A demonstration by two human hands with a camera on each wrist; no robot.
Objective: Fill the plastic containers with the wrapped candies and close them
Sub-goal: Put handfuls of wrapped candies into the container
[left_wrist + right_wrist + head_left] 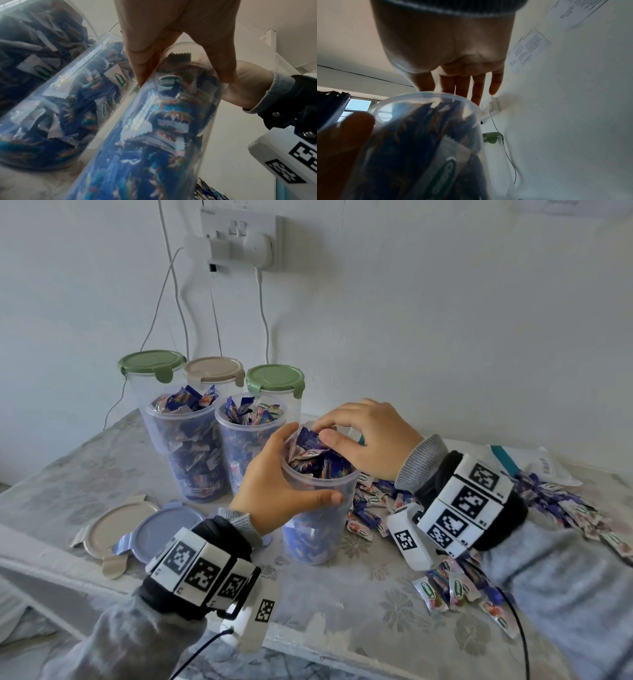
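left hand (274,491) grips container (317,529); right hand (370,436) over its rim.

- Open clear plastic containers holding wrapped candies: three. One (317,508) is gripped by the left hand (274,484), with the right hand's (370,436) fingertips over its mouth; two more (191,453) (239,440) stand just beyond the left fingers.
- Closed containers behind those: three, two with green lids (152,362) (275,377) and one with a beige lid (214,369).
- Loose lids lying flat, on the wrist side of the left hand: two, one beige (116,525) and one pale blue (164,529).
- Loose wrapped candies (442,587): a heap under and beside the right wrist, too many to count.
- Hands: two.
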